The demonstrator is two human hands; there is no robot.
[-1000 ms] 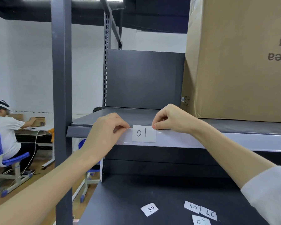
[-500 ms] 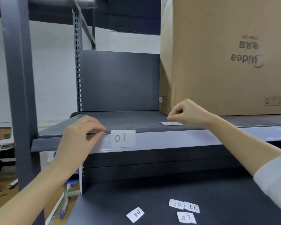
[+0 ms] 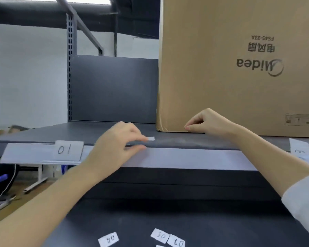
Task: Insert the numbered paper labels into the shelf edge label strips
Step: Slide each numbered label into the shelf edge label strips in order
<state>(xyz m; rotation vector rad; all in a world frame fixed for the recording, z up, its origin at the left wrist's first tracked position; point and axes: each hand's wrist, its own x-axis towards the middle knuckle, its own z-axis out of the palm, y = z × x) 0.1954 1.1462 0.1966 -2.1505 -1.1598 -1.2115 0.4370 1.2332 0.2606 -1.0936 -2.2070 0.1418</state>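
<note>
A small white paper label [image 3: 151, 139] lies flat on the upper shelf [image 3: 89, 132] near its front edge. My left hand [image 3: 114, 145] reaches it: the index fingertip sits on the label's left end and the thumb rests just below on the pale label strip [image 3: 194, 157]. My right hand [image 3: 209, 124] hovers over the shelf in front of the cardboard box, fingers curled, thumb and index tips together with nothing between them. A label marked 01 [image 3: 69, 150] sits in the strip at the left. Another label [image 3: 299, 147] stands at the strip's right end, its writing cut off.
A large brown cardboard box [image 3: 239, 68] fills the right of the upper shelf. Loose labels 04 [image 3: 108, 239], 05 [image 3: 160, 235] and 08 [image 3: 176, 242] lie on the dark lower shelf [image 3: 168, 216]. A perforated upright [image 3: 70, 68] and back panel stand behind.
Both hands left the 01 label. My right hand set a small label on the shelf top and drew away to the right. My left hand moved right onto that label.
</note>
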